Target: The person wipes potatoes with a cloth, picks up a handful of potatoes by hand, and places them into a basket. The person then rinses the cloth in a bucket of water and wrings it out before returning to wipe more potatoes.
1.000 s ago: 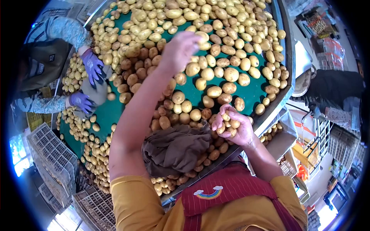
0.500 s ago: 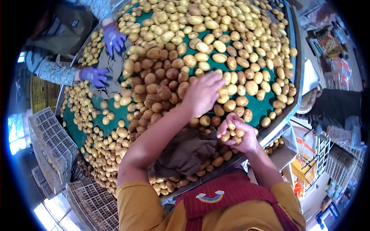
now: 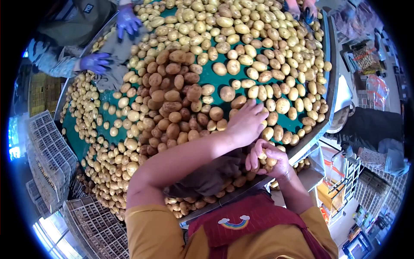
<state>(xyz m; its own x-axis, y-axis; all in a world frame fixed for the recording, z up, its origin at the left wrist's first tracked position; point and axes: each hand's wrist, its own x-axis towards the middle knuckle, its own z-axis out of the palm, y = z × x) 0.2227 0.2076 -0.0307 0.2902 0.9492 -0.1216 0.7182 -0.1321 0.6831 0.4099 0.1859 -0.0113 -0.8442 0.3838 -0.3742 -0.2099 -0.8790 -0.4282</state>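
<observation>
Potatoes (image 3: 172, 95) cover much of a green-topped table, with a darker brown heap left of centre. My left hand (image 3: 246, 123) lies over potatoes right of that heap, palm down; its fingers point up and right, slightly spread, and nothing is seen held in it. Just below and to the right, close to the table's near edge, my right hand (image 3: 269, 159) is curled round several small potatoes (image 3: 271, 162). A dark cloth (image 3: 207, 175) lies beneath my left forearm, on the potatoes.
A co-worker's purple-gloved hands (image 3: 95, 63) rest on a grey cloth (image 3: 113, 71) at upper left. Another person's hands (image 3: 301, 9) reach in at the top right. Plastic crates (image 3: 51, 151) stand at left and lower left. The table's raised edge (image 3: 317, 134) runs along the right.
My left hand has moved right and down, nearer my right hand. My right hand remains round its potatoes. A second person's hands have appeared at the top right. The view has shifted slightly.
</observation>
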